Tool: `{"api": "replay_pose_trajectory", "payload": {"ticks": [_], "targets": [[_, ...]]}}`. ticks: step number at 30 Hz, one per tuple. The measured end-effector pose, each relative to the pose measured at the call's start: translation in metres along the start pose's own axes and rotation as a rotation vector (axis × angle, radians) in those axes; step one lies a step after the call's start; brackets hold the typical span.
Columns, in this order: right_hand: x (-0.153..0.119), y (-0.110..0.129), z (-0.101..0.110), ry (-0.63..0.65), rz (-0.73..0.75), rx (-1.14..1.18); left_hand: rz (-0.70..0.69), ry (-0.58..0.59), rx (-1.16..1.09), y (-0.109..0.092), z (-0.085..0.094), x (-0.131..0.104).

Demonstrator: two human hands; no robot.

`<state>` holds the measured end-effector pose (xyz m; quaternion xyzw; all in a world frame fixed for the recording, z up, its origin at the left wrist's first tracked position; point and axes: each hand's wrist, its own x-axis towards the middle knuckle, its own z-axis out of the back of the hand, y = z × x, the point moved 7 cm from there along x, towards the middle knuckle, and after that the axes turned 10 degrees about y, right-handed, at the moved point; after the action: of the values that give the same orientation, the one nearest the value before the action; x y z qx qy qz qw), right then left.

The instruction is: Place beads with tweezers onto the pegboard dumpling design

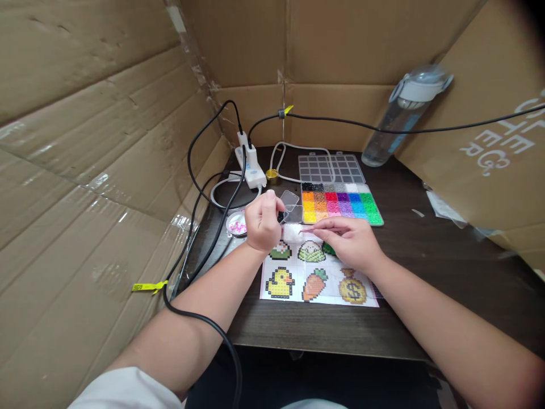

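Note:
My right hand [353, 241] pinches a pair of thin, pinkish tweezers [317, 230], tips pointing left over a small white patch [293, 233], perhaps white beads in a clear box. My left hand [263, 221] is closed in a fist, thumb up, just left of that patch; whatever its fingers may hold is hidden. Below both hands lies a pattern sheet [298, 292] printed with pixel pictures, among them a duck, a carrot and a money bag. Green beads [327, 248] show partly beside my right hand. Behind the fist is a small clear lidded box [293, 213] with some black pieces.
A compartment box [343, 204] of coloured beads stands behind, its clear lid [330, 167] folded back. At left are a dish [237, 224] of pink and white beads and a power strip [252, 165]. A black cable [204, 319] crosses my left forearm. A water bottle [398, 122] leans at back right.

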<state>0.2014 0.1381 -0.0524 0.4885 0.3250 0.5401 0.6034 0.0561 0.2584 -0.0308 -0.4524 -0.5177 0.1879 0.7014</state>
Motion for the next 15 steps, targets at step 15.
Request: {"api": "replay_pose_trajectory", "payload": {"ticks": [15], "targets": [[-0.002, -0.002, 0.026, -0.152, -0.032, 0.174, 0.008, 0.023, 0.039, -0.002, 0.001, -0.001]]}}
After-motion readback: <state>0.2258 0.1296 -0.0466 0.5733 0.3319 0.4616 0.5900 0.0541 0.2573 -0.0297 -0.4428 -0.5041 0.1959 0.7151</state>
